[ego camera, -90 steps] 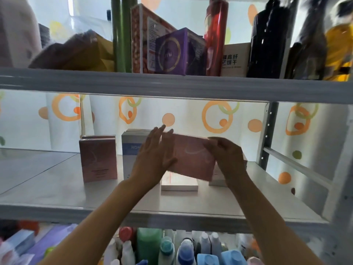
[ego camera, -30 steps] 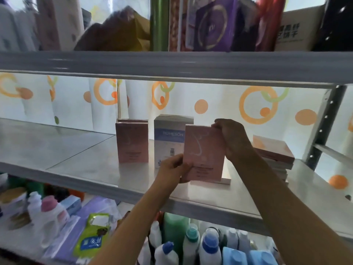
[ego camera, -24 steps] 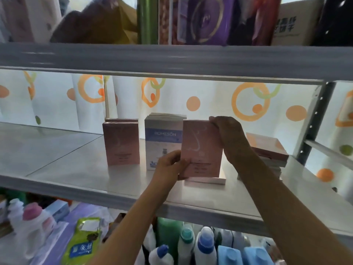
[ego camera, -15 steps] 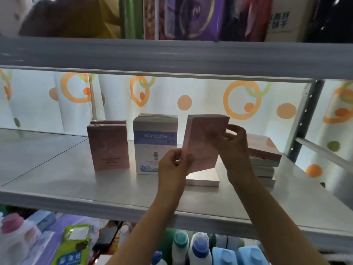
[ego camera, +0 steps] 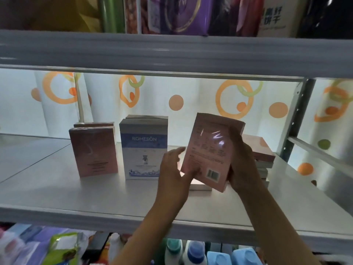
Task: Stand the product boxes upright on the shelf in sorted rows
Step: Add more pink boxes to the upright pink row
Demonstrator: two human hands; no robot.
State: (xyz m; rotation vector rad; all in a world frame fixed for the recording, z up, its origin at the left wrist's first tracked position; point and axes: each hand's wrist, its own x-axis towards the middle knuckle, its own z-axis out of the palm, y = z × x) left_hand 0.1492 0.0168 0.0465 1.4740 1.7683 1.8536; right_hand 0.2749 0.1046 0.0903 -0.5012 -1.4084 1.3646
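A pink product box (ego camera: 208,150) is held tilted above the grey shelf (ego camera: 57,188), its barcode side facing me. My right hand (ego camera: 241,159) grips its right edge. My left hand (ego camera: 172,173) touches its lower left corner, thumb under the box and fingers fairly straight. Two pink boxes (ego camera: 94,151) stand upright at the left, one behind the other. Next to them stand white-and-blue boxes (ego camera: 143,148) marked ROMESON. A flat white box (ego camera: 200,186) lies under the held one. A pile of flat boxes (ego camera: 261,157) lies behind my right hand.
The upper shelf beam (ego camera: 172,52) hangs low over the work space, with goods on top. An upright post (ego camera: 294,119) bounds the shelf at the right. Bottles (ego camera: 194,251) and packets stand on the level below. A spotted curtain (ego camera: 172,102) hangs behind.
The pink box has been turned round, so its back with the barcode now faces me, and it leans to the right. My left hand has loosened to a light touch.
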